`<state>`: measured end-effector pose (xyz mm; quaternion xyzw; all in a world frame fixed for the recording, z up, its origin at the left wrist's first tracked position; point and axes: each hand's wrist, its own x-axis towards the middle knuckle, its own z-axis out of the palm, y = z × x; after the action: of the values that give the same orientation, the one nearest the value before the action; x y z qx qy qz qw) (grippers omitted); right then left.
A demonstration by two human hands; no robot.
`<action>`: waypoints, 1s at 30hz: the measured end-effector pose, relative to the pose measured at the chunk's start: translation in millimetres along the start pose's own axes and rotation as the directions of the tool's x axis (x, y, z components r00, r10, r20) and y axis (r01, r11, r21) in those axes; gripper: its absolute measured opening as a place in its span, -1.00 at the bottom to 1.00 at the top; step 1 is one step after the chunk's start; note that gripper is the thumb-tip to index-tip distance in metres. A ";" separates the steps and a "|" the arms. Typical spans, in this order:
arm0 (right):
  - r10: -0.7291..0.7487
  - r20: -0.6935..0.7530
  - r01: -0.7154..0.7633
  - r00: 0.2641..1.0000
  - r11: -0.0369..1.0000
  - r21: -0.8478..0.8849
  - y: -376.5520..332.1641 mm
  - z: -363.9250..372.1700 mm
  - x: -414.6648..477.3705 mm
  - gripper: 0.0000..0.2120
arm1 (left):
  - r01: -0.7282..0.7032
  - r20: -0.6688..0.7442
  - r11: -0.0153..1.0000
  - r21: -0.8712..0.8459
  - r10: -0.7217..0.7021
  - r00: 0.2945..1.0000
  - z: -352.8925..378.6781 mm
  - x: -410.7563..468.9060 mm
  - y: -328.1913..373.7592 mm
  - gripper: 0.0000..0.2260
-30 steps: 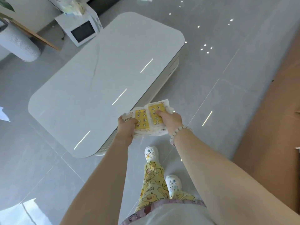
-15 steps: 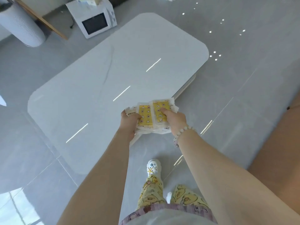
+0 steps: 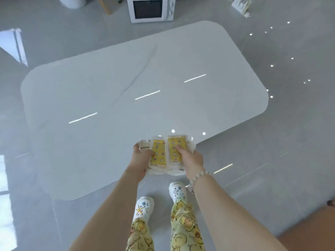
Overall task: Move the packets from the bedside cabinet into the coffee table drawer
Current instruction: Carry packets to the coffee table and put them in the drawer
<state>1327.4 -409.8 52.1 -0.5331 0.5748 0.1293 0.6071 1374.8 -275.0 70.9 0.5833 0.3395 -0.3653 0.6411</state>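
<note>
I hold a stack of white packets [image 3: 162, 156] with yellow printed fronts between both hands, over the near edge of the white coffee table [image 3: 126, 98]. My left hand [image 3: 140, 160] grips the stack's left side, thumb on a yellow front. My right hand [image 3: 190, 159] grips the right side, thumb on the other yellow front. The table's top fills the middle of the view. Its drawer is hidden below the top.
A white microwave [image 3: 150, 9] stands on the grey tiled floor beyond the table. A small white object [image 3: 241, 6] lies at the far right. My feet in white clogs [image 3: 143, 209] stand at the table's near edge. A brown surface [image 3: 311, 238] shows bottom right.
The view has turned so that I face the table's long side squarely. Both hands keep their grip on the packets, now over the table's near edge.
</note>
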 end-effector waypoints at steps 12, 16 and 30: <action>-0.211 0.140 0.246 0.967 0.912 -0.328 -8.4 54.1 172.9 -0.65 | -0.043 -0.288 0.994 -0.104 0.011 0.958 25.2 166.8 -30.5 -0.34; -0.375 0.115 0.387 0.920 0.824 -0.413 -0.6 71.1 206.1 -0.64 | -0.098 -0.330 0.995 0.023 0.100 0.939 31.8 202.9 -44.0 -0.57; -0.750 0.062 0.470 0.658 0.345 -0.812 17.7 67.2 218.3 -0.32 | -0.116 -0.417 0.795 0.596 0.429 0.801 33.1 213.2 -75.3 -0.65</action>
<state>1418.1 -448.8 -154.6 -0.9278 0.3035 0.0322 0.2146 1417.2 -327.3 -147.4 0.8620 0.2939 -0.1690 0.3767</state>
